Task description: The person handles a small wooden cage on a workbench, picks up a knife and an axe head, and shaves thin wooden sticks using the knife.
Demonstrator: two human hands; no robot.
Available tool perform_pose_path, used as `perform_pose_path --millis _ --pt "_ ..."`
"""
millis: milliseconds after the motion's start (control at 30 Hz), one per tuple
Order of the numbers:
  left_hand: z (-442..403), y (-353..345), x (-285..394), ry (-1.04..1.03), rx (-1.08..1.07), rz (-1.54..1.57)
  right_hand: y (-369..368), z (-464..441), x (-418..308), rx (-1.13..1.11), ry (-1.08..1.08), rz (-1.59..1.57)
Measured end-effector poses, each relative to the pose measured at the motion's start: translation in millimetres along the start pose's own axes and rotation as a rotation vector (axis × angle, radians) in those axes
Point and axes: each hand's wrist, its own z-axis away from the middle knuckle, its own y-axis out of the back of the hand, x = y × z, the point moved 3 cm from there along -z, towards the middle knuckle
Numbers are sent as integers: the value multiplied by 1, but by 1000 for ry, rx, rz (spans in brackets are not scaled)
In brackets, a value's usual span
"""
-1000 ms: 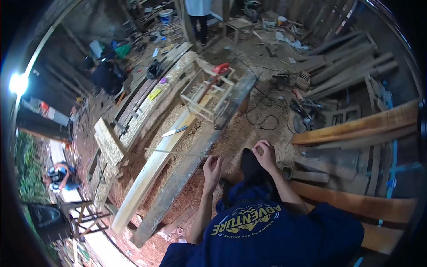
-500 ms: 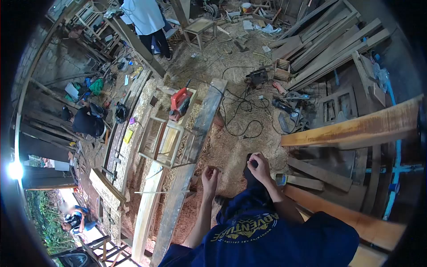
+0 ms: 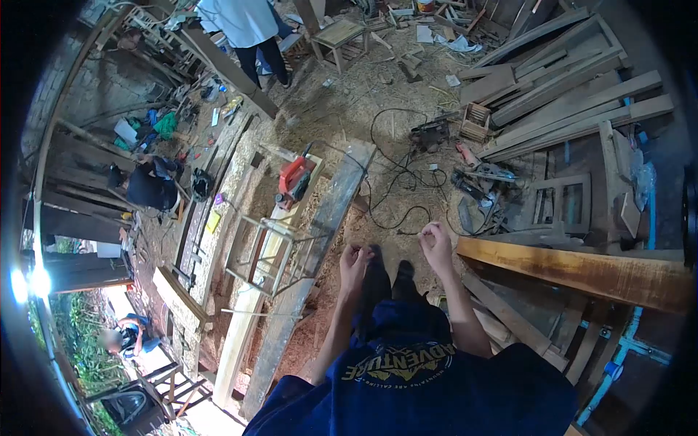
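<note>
My left hand point(image 3: 355, 263) is held up in front of my body, fingers curled together, over the floor beside the dark plank; anything between the fingertips is too small to make out. My right hand point(image 3: 436, 243) is raised near the end of the orange-brown board point(image 3: 567, 267), thumb and fingers curled toward each other, contents also unclear. Left of my hands, a small wooden frame point(image 3: 270, 254) rests across the pale plank point(image 3: 240, 334) and the grey plank point(image 3: 283, 341). A red power planer point(image 3: 294, 180) lies behind the frame.
A thin stick point(image 3: 254, 313) crosses the planks. Black cable point(image 3: 396, 218) loops over the sawdust floor. Stacked timber point(image 3: 574, 116) and a slatted frame point(image 3: 560, 203) lie at right. One person point(image 3: 243, 29) stands at back; another point(image 3: 151, 185) crouches left, and one sits point(image 3: 131, 336) lower left.
The view has shifted and turned; the knife on the pale plank no longer shows. My right hand is higher relative to my body, and both my feet now show.
</note>
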Motion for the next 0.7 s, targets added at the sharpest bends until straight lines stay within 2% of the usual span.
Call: perform_pose_path --millis 167,267,300,467,567,700 --pt "-70 -18 6 30 -29 16 -8 -33 15 27 -55 16" --pt "-128 -31 15 29 -170 36 -15 -60 25 59 -105 22" --pt "-152 -37 12 -77 -186 72 -17 -74 27 73 -125 22" --pt "-239 -60 59 -62 -251 -5 -18 -157 19 182 -19 93" --pt "-283 -62 69 -73 -284 14 -18 -196 -1 236 -47 53" --pt "-336 -78 83 -101 -294 14 -25 -242 19 266 -58 18"
